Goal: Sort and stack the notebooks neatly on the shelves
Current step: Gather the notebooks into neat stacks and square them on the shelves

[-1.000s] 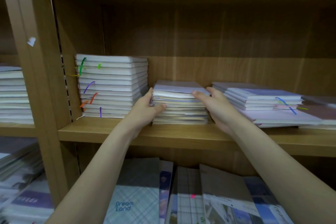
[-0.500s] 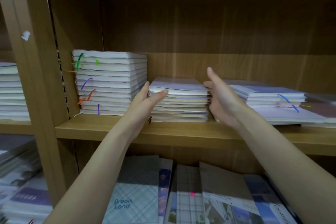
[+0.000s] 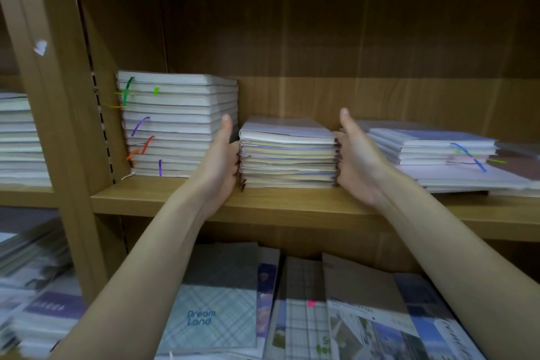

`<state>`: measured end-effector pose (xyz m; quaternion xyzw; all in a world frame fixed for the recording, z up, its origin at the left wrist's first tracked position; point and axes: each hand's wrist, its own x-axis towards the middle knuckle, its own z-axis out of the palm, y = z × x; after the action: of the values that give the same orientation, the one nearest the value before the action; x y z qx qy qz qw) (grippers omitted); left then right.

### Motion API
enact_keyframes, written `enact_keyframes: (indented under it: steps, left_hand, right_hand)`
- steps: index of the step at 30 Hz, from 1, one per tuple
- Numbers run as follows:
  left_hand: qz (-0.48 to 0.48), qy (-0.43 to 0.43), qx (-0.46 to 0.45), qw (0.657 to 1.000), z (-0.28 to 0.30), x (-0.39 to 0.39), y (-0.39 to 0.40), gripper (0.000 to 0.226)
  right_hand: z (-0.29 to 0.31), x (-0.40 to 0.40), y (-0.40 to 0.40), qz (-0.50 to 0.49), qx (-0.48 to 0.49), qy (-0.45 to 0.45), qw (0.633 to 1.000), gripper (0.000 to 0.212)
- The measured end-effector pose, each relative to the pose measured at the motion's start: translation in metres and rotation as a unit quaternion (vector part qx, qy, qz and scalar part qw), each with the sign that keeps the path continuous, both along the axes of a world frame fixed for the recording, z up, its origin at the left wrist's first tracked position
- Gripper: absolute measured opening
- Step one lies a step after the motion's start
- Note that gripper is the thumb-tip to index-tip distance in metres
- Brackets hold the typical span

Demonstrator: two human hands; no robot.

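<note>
A middle stack of notebooks with pale covers sits on the wooden shelf. My left hand presses flat against the stack's left side, thumb pointing up. My right hand presses flat against its right side, thumb also up. The fingers of both hands run back along the stack's sides and are mostly hidden. A taller stack of notebooks with coloured ribbon markers stands to the left. A lower, uneven stack lies to the right.
A wooden upright bounds the compartment on the left, with another white stack beyond it. On the shelf below, notebooks lie face up, one printed "Dream Land". The shelf's back panel is close behind the stacks.
Both hands have come in from open positions beside the middle stack and now press against its two sides. The stack's edges look more even.
</note>
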<state>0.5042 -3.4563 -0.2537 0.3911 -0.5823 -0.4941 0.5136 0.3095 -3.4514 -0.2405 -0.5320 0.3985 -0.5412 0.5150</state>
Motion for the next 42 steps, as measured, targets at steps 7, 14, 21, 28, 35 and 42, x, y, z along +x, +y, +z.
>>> enact_keyframes:
  steps: [7, 14, 21, 28, 35, 42]
  left_hand:
    - [-0.007, 0.012, 0.031, 0.999, 0.005, 0.009, 0.002, 0.088]
    - [-0.003, -0.021, 0.009, 1.0, -0.001, 0.002, 0.016, 0.083]
    - [0.057, -0.054, -0.042, 0.996, -0.001, 0.013, 0.009, 0.082]
    - [0.035, -0.019, -0.066, 0.997, 0.0, -0.002, 0.013, 0.065]
    - [0.023, 0.011, -0.03, 0.999, 0.001, 0.0, 0.01, 0.065]
    - [0.108, -0.164, -0.069, 0.978, -0.001, 0.02, 0.011, 0.03]
  right_hand:
    - [-0.004, -0.002, 0.007, -0.012, 0.0, -0.003, 1.0, 0.053]
    - [-0.012, 0.002, 0.006, -0.023, -0.01, 0.0, 1.0, 0.031]
    - [-0.007, 0.003, 0.014, -0.025, -0.017, -0.001, 1.0, 0.059]
    - [0.004, 0.005, 0.015, -0.033, -0.005, -0.032, 0.999, 0.074]
    - [0.001, -0.002, 0.01, -0.011, 0.003, -0.044, 0.999, 0.067]
    - [-0.009, -0.014, 0.014, -0.076, -0.016, 0.068, 0.995, 0.047]
